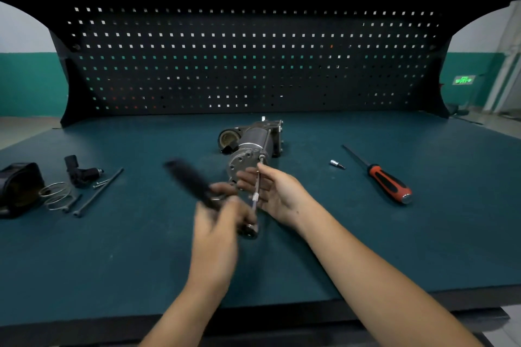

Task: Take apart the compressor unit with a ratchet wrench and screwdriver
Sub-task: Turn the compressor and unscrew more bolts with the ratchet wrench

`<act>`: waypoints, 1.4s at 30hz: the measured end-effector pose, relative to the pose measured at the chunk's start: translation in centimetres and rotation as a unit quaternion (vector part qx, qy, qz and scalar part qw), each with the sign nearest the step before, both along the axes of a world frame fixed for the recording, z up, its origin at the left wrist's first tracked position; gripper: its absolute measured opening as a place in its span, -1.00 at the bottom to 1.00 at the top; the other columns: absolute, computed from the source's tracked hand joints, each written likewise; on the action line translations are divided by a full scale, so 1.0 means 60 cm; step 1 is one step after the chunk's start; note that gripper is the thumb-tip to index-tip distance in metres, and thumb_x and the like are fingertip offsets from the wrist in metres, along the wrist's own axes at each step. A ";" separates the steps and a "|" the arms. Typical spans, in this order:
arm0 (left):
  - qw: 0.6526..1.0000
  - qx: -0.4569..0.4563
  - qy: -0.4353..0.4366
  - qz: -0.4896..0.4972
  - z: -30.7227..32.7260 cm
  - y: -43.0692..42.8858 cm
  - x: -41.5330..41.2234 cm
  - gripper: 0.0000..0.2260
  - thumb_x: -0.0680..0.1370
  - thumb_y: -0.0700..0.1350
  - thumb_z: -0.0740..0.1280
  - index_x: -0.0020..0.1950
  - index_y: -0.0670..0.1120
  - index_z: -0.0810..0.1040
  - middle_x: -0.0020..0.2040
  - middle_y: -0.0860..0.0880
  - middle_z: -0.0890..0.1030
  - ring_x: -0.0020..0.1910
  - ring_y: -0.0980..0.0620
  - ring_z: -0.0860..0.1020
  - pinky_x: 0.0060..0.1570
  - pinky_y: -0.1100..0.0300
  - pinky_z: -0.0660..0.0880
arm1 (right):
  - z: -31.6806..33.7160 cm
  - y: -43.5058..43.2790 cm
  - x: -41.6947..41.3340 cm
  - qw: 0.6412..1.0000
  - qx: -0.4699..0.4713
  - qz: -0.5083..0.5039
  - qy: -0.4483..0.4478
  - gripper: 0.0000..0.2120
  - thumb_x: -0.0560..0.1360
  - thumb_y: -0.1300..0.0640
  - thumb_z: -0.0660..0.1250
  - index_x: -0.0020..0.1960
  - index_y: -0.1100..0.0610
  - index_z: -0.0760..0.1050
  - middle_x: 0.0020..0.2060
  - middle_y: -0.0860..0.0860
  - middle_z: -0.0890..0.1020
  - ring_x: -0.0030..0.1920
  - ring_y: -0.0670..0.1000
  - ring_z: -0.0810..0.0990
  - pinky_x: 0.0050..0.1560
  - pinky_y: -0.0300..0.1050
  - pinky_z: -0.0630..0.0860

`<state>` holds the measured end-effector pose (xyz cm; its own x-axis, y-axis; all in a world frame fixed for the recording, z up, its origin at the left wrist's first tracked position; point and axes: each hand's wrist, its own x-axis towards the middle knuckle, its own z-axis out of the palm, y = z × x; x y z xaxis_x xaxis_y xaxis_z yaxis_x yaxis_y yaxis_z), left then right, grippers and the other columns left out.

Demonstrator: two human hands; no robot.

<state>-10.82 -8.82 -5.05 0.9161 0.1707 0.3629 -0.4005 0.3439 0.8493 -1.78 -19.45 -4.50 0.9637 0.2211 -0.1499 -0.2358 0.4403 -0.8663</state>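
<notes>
The metal compressor unit (251,144) lies on the green bench mat (366,234), its round end plate toward me. My left hand (222,222) grips the ratchet wrench (194,183); its black handle is motion-blurred and points up-left. The chrome ratchet head (249,231) sits just right of that hand. A thin extension bar (256,191) runs from the head up to a long bolt on the compressor's right side. My right hand (270,191) holds the bar between fingers and thumb, close to the end plate. A red-and-black screwdriver (386,180) lies at the right.
A small socket bit (337,164) lies left of the screwdriver. At the left are long removed bolts (98,191), wire clips (55,194), a black sensor part (80,170) and a black cover (19,186). A black pegboard (253,59) backs the bench.
</notes>
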 end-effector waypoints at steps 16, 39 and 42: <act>0.961 -0.256 0.102 0.036 0.002 -0.001 -0.003 -0.78 0.58 -0.32 0.03 -0.19 -0.07 0.30 -0.54 0.07 0.31 -0.52 0.13 0.39 -0.30 0.22 0.32 | -0.003 0.003 0.001 1.000 0.005 -0.008 0.013 -0.76 0.62 0.11 0.08 -0.13 0.13 0.45 -0.37 0.00 0.69 -0.39 -0.09 0.66 -0.40 -0.31 0.46; 0.971 0.205 -0.123 -0.016 0.019 -0.029 0.014 -0.88 0.47 -0.11 0.20 -0.06 0.09 0.43 -0.45 0.12 0.50 -0.44 0.18 0.42 -0.40 0.24 0.33 | 0.007 0.004 -0.003 0.995 0.079 -0.003 0.057 -0.72 0.61 0.11 0.05 -0.09 0.20 0.47 -0.26 0.10 0.61 -0.28 0.04 0.59 -0.28 -0.14 0.55; 0.994 -0.071 -0.049 0.061 0.019 -0.030 0.010 -0.86 0.59 -0.23 0.15 -0.12 -0.02 0.34 -0.52 0.11 0.38 -0.51 0.12 0.40 -0.51 0.27 0.37 | 0.006 -0.001 -0.003 0.996 0.079 -0.005 0.037 -0.73 0.61 0.12 0.05 -0.09 0.17 0.48 -0.31 0.04 0.69 -0.35 -0.03 0.65 -0.38 -0.24 0.51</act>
